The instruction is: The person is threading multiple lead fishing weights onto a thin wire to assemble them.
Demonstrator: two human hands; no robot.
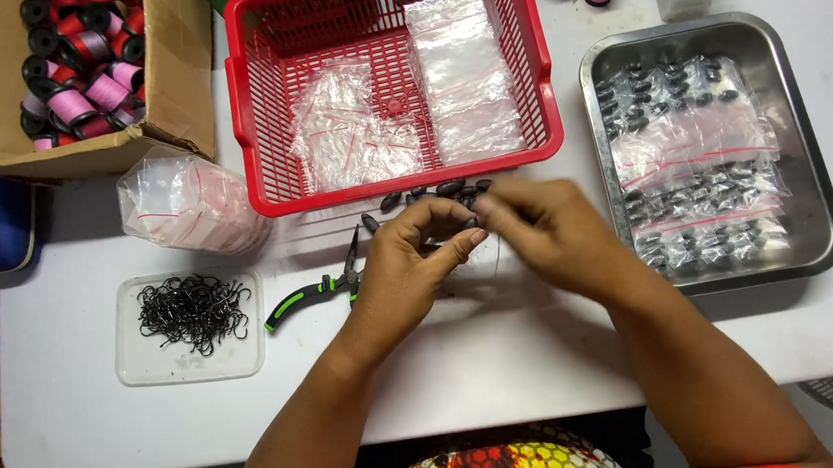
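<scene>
The left hand (409, 264) is seen with its fingers curled narrowly, and a small dark oval sinker (472, 224) is pinched between thumb and fingertips. The right hand (543, 230) is placed just beside it; its fingers are also closed narrowly toward the same small piece, but whether something is gripped by them cannot be told, because they are blurred. Both hands are held above the white table (503, 355), in front of the red basket (387, 89).

A loose group of dark sinkers (433, 194), about eight that can be counted, is lying on the table just behind the fingers. One pair of pliers (318, 288) with green and black handles is lying beside the left hand. One clear tray of black hooks (192, 313), too many to be counted, is at the left. One metal tray (713, 145) with filled bags is at the right.
</scene>
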